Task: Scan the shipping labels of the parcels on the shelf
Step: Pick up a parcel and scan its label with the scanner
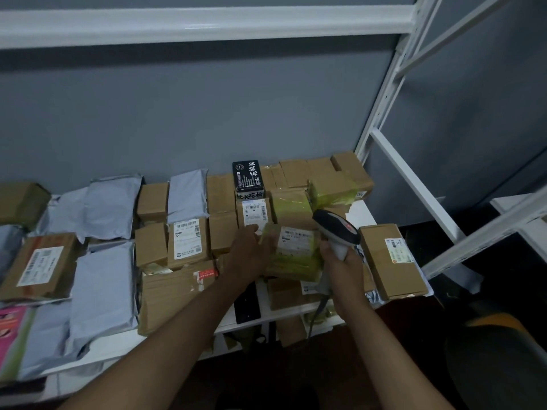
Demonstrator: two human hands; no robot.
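1. Holding the scanner (336, 232) by its handle, my right hand (343, 266) has its grip curled tight around it; the head is tilted down toward the taped parcel (291, 253).
2. I see my left hand (250, 253) resting on that parcel's left edge, fingers fairly straight, grip loose and pinching nothing.
3. I read a white label (296, 236) facing up on that parcel, just left of the scanner head.
4. Around it, cardboard boxes and grey mailers (103, 279) crowd the white shelf (284, 313).
5. I note a black box (248, 176) standing behind, and a labelled box (392, 260) lying to the right.
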